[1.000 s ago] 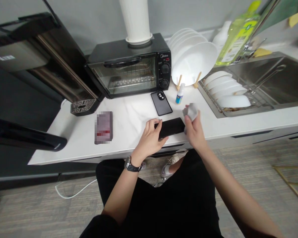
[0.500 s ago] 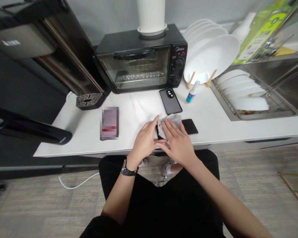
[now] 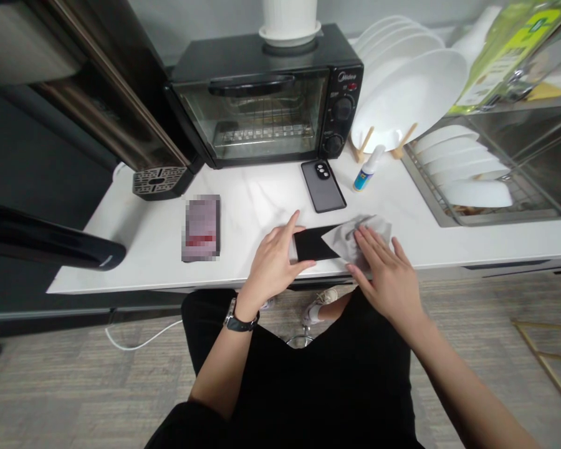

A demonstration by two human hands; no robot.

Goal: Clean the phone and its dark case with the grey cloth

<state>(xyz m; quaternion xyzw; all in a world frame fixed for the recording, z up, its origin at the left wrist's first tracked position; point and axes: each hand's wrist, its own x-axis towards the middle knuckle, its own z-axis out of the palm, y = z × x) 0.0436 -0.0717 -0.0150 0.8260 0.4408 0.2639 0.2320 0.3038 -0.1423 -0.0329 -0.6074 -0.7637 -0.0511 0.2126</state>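
Observation:
A black phone (image 3: 315, 244) lies flat on the white counter near its front edge. My left hand (image 3: 277, 259) grips its left end, thumb and fingers on the two long sides. A crumpled grey cloth (image 3: 350, 240) covers the phone's right part, and my right hand (image 3: 386, 271) presses on it with fingers spread. Behind the phone lies a dark phone case (image 3: 323, 186) with camera cut-outs. A small spray bottle (image 3: 368, 169) with a blue label stands to the right of the case.
A toaster oven (image 3: 262, 106) stands at the back, with plates (image 3: 411, 93) in a rack beside it. The sink (image 3: 533, 181) is at the right. A pixelated item (image 3: 202, 227) lies left on the counter (image 3: 247, 199), near a black machine (image 3: 161, 181).
My right hand has slid the cloth rightward along the phone, uncovering the black surface near my left hand. My left hand keeps its hold on the left end. The view has shifted slightly.

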